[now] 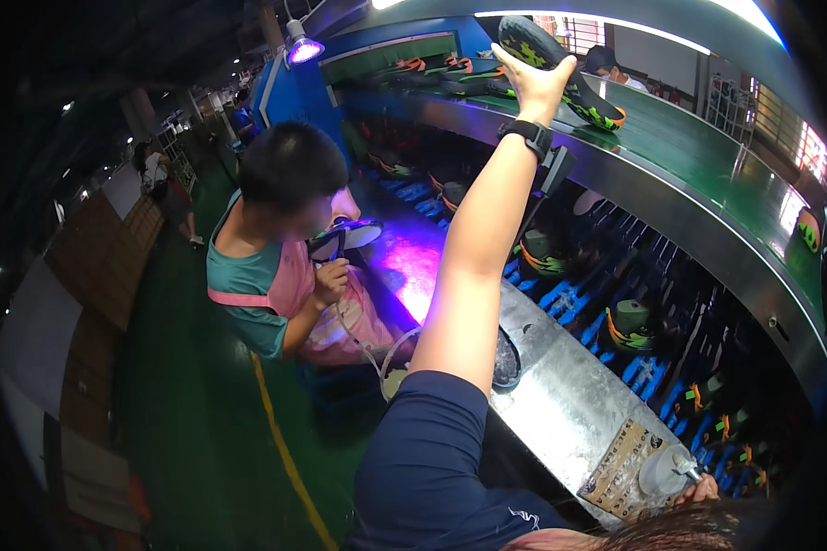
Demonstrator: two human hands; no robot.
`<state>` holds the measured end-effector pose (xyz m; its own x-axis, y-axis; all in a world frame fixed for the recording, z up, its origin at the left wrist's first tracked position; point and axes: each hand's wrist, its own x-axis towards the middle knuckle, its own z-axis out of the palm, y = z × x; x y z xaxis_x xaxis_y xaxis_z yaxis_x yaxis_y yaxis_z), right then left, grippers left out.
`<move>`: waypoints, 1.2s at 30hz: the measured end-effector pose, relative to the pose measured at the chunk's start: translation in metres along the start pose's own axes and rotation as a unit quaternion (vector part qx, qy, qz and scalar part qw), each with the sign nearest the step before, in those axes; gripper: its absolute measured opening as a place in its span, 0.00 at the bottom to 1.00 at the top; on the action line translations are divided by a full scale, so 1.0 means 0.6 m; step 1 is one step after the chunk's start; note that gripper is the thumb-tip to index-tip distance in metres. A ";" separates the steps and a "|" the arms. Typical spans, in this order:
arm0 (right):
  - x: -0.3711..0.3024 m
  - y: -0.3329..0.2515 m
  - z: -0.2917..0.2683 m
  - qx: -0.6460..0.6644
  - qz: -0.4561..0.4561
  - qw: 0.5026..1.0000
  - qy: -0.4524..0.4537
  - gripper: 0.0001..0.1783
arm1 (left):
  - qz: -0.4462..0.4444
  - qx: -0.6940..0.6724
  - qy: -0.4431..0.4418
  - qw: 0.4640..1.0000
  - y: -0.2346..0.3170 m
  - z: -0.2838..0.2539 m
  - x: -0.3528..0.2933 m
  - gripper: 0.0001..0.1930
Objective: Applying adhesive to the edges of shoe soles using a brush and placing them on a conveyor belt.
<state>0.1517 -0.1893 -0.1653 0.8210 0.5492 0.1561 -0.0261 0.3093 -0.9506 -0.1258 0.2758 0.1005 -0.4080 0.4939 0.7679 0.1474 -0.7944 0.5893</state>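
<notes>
My left hand (538, 83), with a black watch on its wrist, is raised high and grips a black shoe (560, 69) with yellow-green and orange markings. The shoe rests at the near edge of the upper green conveyor belt (708, 174). Only the fingers of my right hand (703, 489) show at the lower right. They are beside a small white pot (663, 470) with a brush standing in it, on the metal bench (570, 395). I cannot tell whether those fingers grip the brush.
A co-worker (276, 266) in a teal shirt and pink apron stands to the left, holding a shoe sole (345, 236) close up under a purple lamp (303, 50). Below the belt, blue racks (634, 303) carry several shoes. A dark sole (505, 363) lies on the bench.
</notes>
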 end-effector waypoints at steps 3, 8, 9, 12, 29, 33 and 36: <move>-0.004 -0.002 -0.005 0.005 -0.001 1.000 0.011 0.08 | 0.044 -0.014 0.021 0.999 0.037 -0.031 -0.005 0.53; -0.013 -0.003 -0.033 0.020 -0.001 1.000 0.016 0.07 | -0.001 -0.308 -0.126 0.943 0.125 -0.144 -0.065 0.37; -0.013 -0.003 -0.040 0.026 -0.002 1.000 0.014 0.07 | 0.006 -0.336 -0.140 0.932 0.141 -0.165 -0.090 0.34; 0.003 -0.001 -0.066 0.051 0.010 0.998 0.034 0.07 | -0.112 -0.339 -0.320 0.878 0.173 -0.199 -0.232 0.40; 0.050 0.037 -0.187 -0.295 -0.075 0.952 -0.046 0.05 | -0.655 -0.337 -0.483 0.474 0.176 -0.288 -0.760 0.37; 0.057 0.052 -0.182 -0.338 -0.070 0.936 -0.067 0.08 | -0.604 -0.256 -0.567 0.497 0.199 -0.281 -0.783 0.39; 0.059 0.055 -0.183 -0.360 -0.053 0.928 -0.077 0.10 | -0.607 -0.242 -0.576 0.491 0.199 -0.269 -0.782 0.42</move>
<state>0.2424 -0.2450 -0.2206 0.7041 0.6672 0.2431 0.4841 -0.2005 -0.8518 -0.0621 -0.1076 -0.2300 0.8910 0.3576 -0.2796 0.0814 0.4801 0.8734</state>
